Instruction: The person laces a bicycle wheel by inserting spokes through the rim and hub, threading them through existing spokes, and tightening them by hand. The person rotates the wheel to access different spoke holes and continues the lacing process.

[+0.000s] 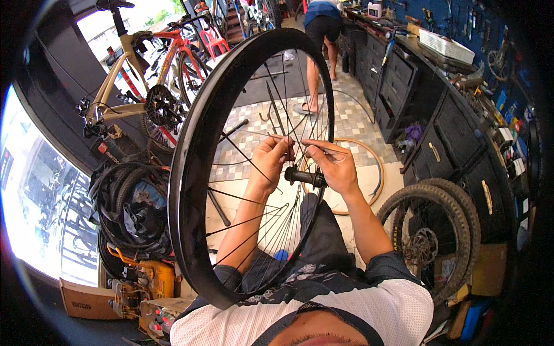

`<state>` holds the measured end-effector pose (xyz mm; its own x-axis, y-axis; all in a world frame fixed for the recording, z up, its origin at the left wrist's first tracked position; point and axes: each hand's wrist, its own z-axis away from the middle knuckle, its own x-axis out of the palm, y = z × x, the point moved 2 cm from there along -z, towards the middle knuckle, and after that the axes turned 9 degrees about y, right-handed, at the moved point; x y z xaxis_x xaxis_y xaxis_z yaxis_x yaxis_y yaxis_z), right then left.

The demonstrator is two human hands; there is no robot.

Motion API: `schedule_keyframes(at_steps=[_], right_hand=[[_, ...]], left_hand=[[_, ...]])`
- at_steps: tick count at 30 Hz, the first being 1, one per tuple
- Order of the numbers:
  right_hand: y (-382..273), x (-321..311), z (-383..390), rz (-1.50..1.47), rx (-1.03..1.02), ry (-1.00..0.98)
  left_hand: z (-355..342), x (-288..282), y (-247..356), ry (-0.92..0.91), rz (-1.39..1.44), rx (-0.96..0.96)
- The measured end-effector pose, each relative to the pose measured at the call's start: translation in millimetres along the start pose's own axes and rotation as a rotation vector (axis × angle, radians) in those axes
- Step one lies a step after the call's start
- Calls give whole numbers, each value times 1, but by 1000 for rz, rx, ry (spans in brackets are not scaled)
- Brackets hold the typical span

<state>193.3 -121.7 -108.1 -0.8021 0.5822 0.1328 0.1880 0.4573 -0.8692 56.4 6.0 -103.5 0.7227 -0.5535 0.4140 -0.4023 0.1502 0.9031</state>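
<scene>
A bicycle wheel with a deep black rim (187, 155) stands upright in front of me, tilted, its lower part against my lap. Thin black spokes (254, 229) run between the rim and a black hub (304, 176). Both my hands are above the hub, close together. My left hand (269, 164) is closed, thumb and fingertips pinching a thin spoke. My right hand (334, 167) is closed too, thumb and index finger pressed together beside the spokes; what lies between them is too small to make out.
Bicycles (124, 81) stand at the left above a pile of black tyres (124, 196). Mountain-bike wheels (430, 230) lean at the right by dark drawers (398, 86). A tan-edged tyre (378, 173) lies on the floor. Another person (322, 34) stands by the workbench ahead.
</scene>
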Motion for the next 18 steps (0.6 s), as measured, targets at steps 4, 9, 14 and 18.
schedule_keyframes(at_steps=[4,9,14,18], right_hand=[[-2,-1,1,-129,-4,54],[-3,-9,1,-97,44,93],[5,-11,4,-148,65,119],[3,-6,4,-164,61,61]], left_hand=[[2,-12,24,-5,-509,97],[16,-16,111,137,-482,467],[2,8,140,-331,-120,513],[19,26,143,-280,-18,444]])
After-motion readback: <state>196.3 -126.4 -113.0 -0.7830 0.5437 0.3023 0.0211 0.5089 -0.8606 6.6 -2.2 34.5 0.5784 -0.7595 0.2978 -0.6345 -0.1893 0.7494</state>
